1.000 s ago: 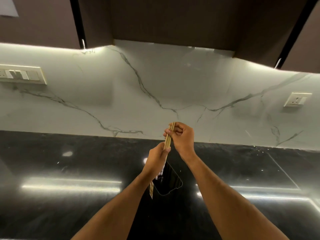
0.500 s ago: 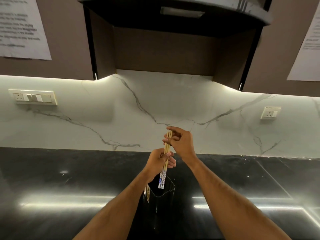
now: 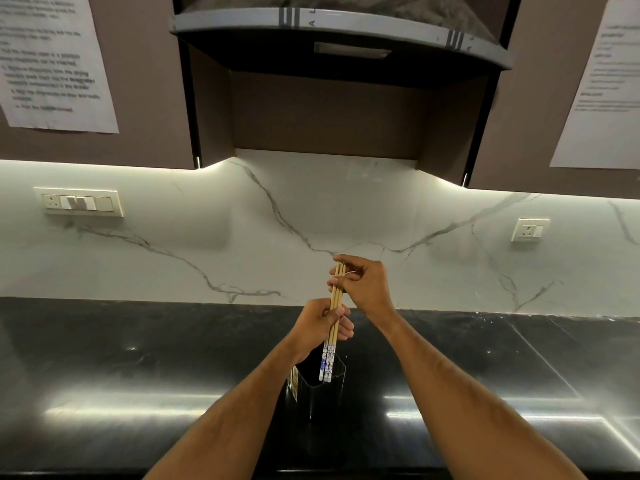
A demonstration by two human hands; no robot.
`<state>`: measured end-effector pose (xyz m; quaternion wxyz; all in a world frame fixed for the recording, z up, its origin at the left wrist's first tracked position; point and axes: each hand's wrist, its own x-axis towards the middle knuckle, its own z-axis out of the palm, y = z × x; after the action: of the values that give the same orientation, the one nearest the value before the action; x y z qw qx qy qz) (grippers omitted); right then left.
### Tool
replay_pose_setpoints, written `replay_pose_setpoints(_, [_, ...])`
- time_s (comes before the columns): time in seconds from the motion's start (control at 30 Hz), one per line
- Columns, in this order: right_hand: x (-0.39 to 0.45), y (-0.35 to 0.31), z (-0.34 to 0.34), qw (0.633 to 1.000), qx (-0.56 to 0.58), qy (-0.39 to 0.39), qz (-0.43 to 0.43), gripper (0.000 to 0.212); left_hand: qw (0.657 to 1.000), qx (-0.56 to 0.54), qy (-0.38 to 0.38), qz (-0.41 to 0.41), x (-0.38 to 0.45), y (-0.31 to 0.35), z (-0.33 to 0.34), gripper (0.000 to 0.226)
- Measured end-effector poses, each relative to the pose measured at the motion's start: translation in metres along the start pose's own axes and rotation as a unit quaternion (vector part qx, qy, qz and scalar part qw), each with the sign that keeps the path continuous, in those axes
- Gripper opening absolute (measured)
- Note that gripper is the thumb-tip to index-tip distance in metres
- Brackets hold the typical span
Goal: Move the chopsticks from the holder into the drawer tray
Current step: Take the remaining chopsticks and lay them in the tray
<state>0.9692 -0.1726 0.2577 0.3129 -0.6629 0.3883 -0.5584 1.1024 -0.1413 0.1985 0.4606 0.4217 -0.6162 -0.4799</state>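
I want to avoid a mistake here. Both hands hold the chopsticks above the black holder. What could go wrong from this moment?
1. The chopsticks are a loose bundle; the left hand and right hand each grip only part of their length, so one stick might slip out.
2. Their patterned ends hang right at the rim of the holder; a sideways pull could catch it and tip it on the glossy countertop.

Both hands (image 3: 320,327) (image 3: 363,284) raised, fingers (image 3: 341,332) curled
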Motion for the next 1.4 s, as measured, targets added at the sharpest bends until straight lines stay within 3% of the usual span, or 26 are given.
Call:
replay_pose_setpoints(0.17, [-0.002, 0.002, -0.002, 1.000, 0.003, -0.021, -0.006, 0.043, 1.000, -0.029, -0.001, -0.010, -0.003, 0.000, 0.001, 0.020])
replay_pose_setpoints(0.3, [-0.006, 0.010, -0.005, 0.998, -0.033, -0.043, 0.026, 0.069, 0.988, -0.113, 0.107, -0.015, 0.000, 0.003, 0.003, 0.022])
replay_pose_setpoints(0.37, [-0.014, 0.017, -0.007, 0.995, -0.033, -0.052, 0.084, 0.060, 0.971, -0.179, 0.158, -0.023, 0.003, 0.006, 0.001, 0.023])
replay_pose_setpoints(0.43, [-0.025, 0.025, -0.008, 0.984, -0.029, -0.109, 0.135, 0.044, 0.950, -0.240, 0.199, -0.032, 0.004, 0.008, -0.001, 0.021])
replay_pose_setpoints(0.5, [-0.034, 0.029, -0.006, 0.974, -0.052, -0.171, 0.138, 0.025, 0.928, -0.291, 0.231, -0.036, 0.004, 0.008, -0.001, 0.019])
replay_pose_setpoints(0.57, [-0.038, 0.030, -0.002, 0.970, -0.062, -0.185, 0.145, 0.015, 0.905, -0.342, 0.250, -0.027, 0.002, 0.008, 0.002, 0.019])
replay_pose_setpoints(0.73, [-0.036, 0.023, 0.005, 0.962, -0.131, -0.176, 0.161, 0.009, 0.864, -0.425, 0.269, -0.023, -0.002, 0.003, 0.010, 0.024])
replay_pose_setpoints(0.93, [-0.038, 0.021, 0.004, 0.945, -0.231, -0.203, 0.109, 0.008, 0.864, -0.426, 0.268, -0.029, -0.008, -0.003, 0.010, 0.026])
replay_pose_setpoints(1.03, [-0.042, 0.020, 0.003, 0.938, -0.290, -0.180, 0.061, 0.005, 0.912, -0.306, 0.270, -0.051, -0.009, -0.002, 0.009, 0.026])
replay_pose_setpoints(1.1, [-0.042, 0.019, -0.002, 0.923, -0.347, -0.159, 0.039, 0.005, 0.951, -0.099, 0.283, -0.072, -0.014, -0.004, 0.006, 0.031])
replay_pose_setpoints(1.13, [-0.043, 0.018, -0.005, 0.914, -0.376, -0.150, 0.029, 0.007, 0.956, 0.015, 0.286, -0.068, -0.018, -0.006, 0.002, 0.035])
replay_pose_setpoints(1.27, [-0.044, 0.019, -0.019, 0.874, -0.465, -0.139, 0.007, 0.010, 0.902, 0.333, 0.263, 0.084, -0.039, -0.018, -0.017, 0.025])
replay_pose_setpoints(1.33, [-0.045, 0.019, -0.023, 0.854, -0.497, -0.151, -0.003, 0.011, 0.847, 0.435, 0.242, 0.186, -0.045, -0.017, -0.023, 0.010])
replay_pose_setpoints(1.4, [-0.049, 0.020, -0.023, 0.835, -0.524, -0.166, -0.024, 0.010, 0.785, 0.527, 0.194, 0.263, -0.046, -0.014, -0.025, 0.021])
